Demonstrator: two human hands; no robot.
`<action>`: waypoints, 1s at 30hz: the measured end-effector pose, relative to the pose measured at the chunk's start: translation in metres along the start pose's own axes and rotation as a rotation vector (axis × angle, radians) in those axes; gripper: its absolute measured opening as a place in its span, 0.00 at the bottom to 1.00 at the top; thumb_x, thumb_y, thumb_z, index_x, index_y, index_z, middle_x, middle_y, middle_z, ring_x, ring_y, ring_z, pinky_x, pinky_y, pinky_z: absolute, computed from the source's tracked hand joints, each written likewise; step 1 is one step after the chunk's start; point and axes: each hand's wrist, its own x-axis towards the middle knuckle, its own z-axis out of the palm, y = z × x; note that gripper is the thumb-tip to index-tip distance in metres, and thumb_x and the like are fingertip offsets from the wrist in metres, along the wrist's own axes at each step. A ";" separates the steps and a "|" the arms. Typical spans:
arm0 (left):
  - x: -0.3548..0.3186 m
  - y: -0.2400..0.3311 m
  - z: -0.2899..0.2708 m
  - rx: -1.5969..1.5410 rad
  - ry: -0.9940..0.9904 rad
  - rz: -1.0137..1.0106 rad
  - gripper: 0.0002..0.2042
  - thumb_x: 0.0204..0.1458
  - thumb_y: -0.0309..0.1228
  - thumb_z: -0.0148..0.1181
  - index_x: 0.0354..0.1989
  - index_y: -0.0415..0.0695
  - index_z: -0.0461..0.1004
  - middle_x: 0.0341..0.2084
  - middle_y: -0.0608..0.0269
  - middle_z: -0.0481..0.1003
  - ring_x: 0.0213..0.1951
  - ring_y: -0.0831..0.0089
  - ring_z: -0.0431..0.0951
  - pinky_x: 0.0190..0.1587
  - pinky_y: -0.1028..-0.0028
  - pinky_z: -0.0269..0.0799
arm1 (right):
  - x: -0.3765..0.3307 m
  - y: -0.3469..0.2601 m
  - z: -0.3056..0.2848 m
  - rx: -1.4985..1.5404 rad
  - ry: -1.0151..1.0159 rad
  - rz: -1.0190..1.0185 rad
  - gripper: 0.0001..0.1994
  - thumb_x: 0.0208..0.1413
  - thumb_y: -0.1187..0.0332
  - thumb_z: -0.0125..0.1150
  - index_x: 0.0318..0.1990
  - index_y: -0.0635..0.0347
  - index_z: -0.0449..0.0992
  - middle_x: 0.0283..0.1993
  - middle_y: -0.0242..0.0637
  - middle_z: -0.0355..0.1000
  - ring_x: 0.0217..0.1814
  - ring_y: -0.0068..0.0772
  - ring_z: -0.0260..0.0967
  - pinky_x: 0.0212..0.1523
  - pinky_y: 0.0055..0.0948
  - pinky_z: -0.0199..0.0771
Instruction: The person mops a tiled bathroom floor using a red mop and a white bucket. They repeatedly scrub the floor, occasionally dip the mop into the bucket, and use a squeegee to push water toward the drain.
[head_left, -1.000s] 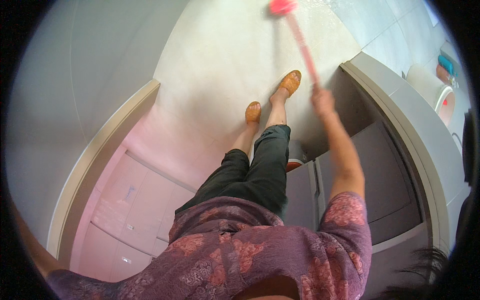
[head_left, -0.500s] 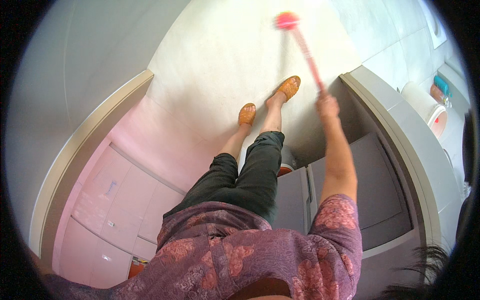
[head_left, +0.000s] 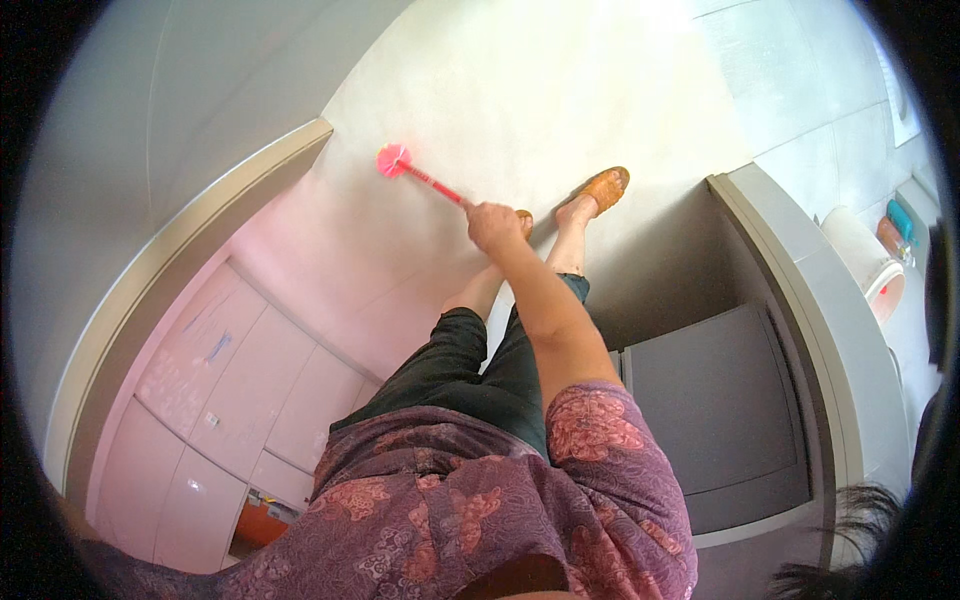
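Note:
My right hand (head_left: 495, 229) is closed round the end of a red-handled brush (head_left: 432, 181) with a round pink head. The brush points to the far left, its head over the pale floor just beyond the doorway's left edge. Whether the head touches the floor I cannot tell. My right forearm crosses in front of my legs, and the hand partly hides my left sandal. My left hand is out of the picture; only that side's sleeve shows at the lower left.
A doorway frame stands on both sides, with a left edge (head_left: 322, 128) and a right edge (head_left: 722, 180). Pink cabinets (head_left: 225, 365) line the left, a grey cabinet (head_left: 715, 415) the right. A white bucket-like container (head_left: 868, 262) is at far right. My brown sandal (head_left: 606, 190) stands on the floor.
My right hand has swung left and nearer with the brush, whose head moved from the far right of the floor to the left. My right foot has shifted slightly rightward in view.

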 end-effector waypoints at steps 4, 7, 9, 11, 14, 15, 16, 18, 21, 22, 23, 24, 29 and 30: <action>-0.077 0.173 0.082 -0.511 -0.186 -0.094 0.35 0.52 0.52 0.37 0.53 0.26 0.51 0.55 0.40 0.46 0.57 0.47 0.43 0.49 0.41 0.40 | -0.017 0.093 -0.046 -0.001 0.023 0.218 0.10 0.50 0.70 0.48 0.35 0.58 0.76 0.40 0.44 0.74 0.41 0.42 0.73 0.41 0.38 0.73; -0.116 0.302 0.170 -0.728 -0.328 -0.116 0.32 0.52 0.49 0.37 0.52 0.27 0.53 0.53 0.41 0.48 0.55 0.49 0.47 0.49 0.44 0.43 | -0.059 0.188 -0.092 -0.044 0.186 0.510 0.16 0.58 0.62 0.41 0.53 0.49 0.66 0.38 0.47 0.73 0.41 0.46 0.73 0.39 0.42 0.73; -0.137 0.373 0.228 -0.799 -0.416 -0.110 0.31 0.52 0.48 0.38 0.51 0.28 0.54 0.52 0.42 0.50 0.54 0.50 0.49 0.49 0.46 0.45 | -0.088 0.230 -0.114 0.043 0.380 0.606 0.17 0.59 0.60 0.40 0.55 0.46 0.63 0.36 0.49 0.73 0.37 0.48 0.73 0.35 0.41 0.74; -0.155 0.430 0.277 -0.839 -0.495 -0.102 0.29 0.52 0.46 0.38 0.51 0.29 0.55 0.51 0.43 0.52 0.53 0.51 0.51 0.49 0.48 0.47 | -0.108 0.243 -0.123 0.118 0.441 0.585 0.16 0.58 0.60 0.41 0.52 0.48 0.65 0.34 0.48 0.73 0.35 0.49 0.73 0.34 0.42 0.74; -0.178 0.488 0.331 -0.851 -0.569 -0.099 0.26 0.53 0.43 0.39 0.50 0.31 0.57 0.50 0.45 0.55 0.52 0.53 0.54 0.49 0.51 0.50 | -0.120 0.205 -0.094 0.032 0.347 0.524 0.12 0.56 0.61 0.44 0.43 0.52 0.71 0.30 0.46 0.74 0.32 0.50 0.73 0.32 0.43 0.74; -0.185 0.502 0.344 -0.851 -0.588 -0.100 0.25 0.53 0.42 0.39 0.49 0.31 0.58 0.49 0.45 0.56 0.51 0.54 0.55 0.49 0.52 0.51 | -0.118 0.180 -0.072 -0.122 0.223 0.468 0.14 0.57 0.61 0.43 0.48 0.50 0.69 0.28 0.46 0.72 0.31 0.47 0.72 0.33 0.42 0.73; -0.193 0.513 0.354 -0.850 -0.605 -0.099 0.24 0.53 0.42 0.40 0.49 0.32 0.59 0.49 0.46 0.57 0.51 0.54 0.56 0.49 0.53 0.52 | -0.116 0.154 -0.049 -0.158 0.120 0.307 0.16 0.54 0.64 0.45 0.50 0.48 0.67 0.30 0.45 0.73 0.32 0.46 0.72 0.34 0.43 0.73; -0.209 0.531 0.369 -0.844 -0.630 -0.100 0.22 0.53 0.40 0.40 0.48 0.32 0.60 0.47 0.47 0.59 0.50 0.56 0.58 0.48 0.55 0.54 | -0.108 0.106 -0.007 -0.178 -0.087 0.120 0.16 0.52 0.68 0.44 0.50 0.50 0.68 0.35 0.43 0.74 0.38 0.43 0.73 0.36 0.41 0.74; -0.228 0.553 0.383 -0.830 -0.642 -0.105 0.19 0.53 0.37 0.41 0.47 0.34 0.62 0.46 0.48 0.62 0.48 0.58 0.61 0.48 0.58 0.56 | -0.082 0.064 0.025 -0.206 -0.194 -0.030 0.16 0.52 0.69 0.43 0.48 0.52 0.70 0.37 0.43 0.74 0.38 0.42 0.74 0.37 0.40 0.74; -0.231 0.560 0.387 -0.831 -0.637 -0.102 0.19 0.53 0.36 0.41 0.47 0.34 0.62 0.45 0.49 0.63 0.48 0.58 0.62 0.48 0.59 0.57 | -0.080 0.066 0.024 -0.282 -0.239 -0.048 0.16 0.52 0.69 0.43 0.48 0.52 0.70 0.37 0.42 0.74 0.38 0.42 0.74 0.37 0.39 0.74; -0.232 0.568 0.392 -0.838 -0.634 -0.105 0.18 0.54 0.36 0.41 0.47 0.35 0.63 0.45 0.49 0.64 0.47 0.59 0.63 0.48 0.60 0.58 | -0.079 0.072 0.018 -0.337 -0.265 -0.102 0.16 0.52 0.69 0.43 0.48 0.52 0.70 0.37 0.42 0.74 0.37 0.41 0.74 0.37 0.39 0.74; -0.232 0.575 0.396 -0.844 -0.632 -0.106 0.17 0.54 0.35 0.42 0.46 0.35 0.64 0.44 0.50 0.65 0.47 0.59 0.64 0.48 0.61 0.59 | -0.086 0.090 0.006 -0.271 -0.222 -0.037 0.15 0.52 0.68 0.44 0.48 0.53 0.70 0.38 0.42 0.74 0.38 0.40 0.74 0.39 0.38 0.74; -0.233 0.597 0.413 -0.838 -0.639 -0.112 0.13 0.54 0.31 0.43 0.45 0.38 0.67 0.41 0.52 0.70 0.44 0.63 0.69 0.48 0.65 0.64 | -0.179 0.233 -0.077 -0.405 -0.105 0.504 0.31 0.57 0.66 0.39 0.65 0.25 0.38 0.37 0.48 0.74 0.35 0.45 0.74 0.34 0.45 0.74; -0.235 0.597 0.416 -0.826 -0.655 -0.112 0.13 0.54 0.30 0.43 0.44 0.38 0.67 0.41 0.52 0.71 0.43 0.63 0.70 0.48 0.66 0.65 | -0.199 0.259 -0.092 -0.377 0.000 0.569 0.29 0.58 0.65 0.38 0.64 0.25 0.38 0.35 0.50 0.74 0.34 0.48 0.74 0.33 0.45 0.75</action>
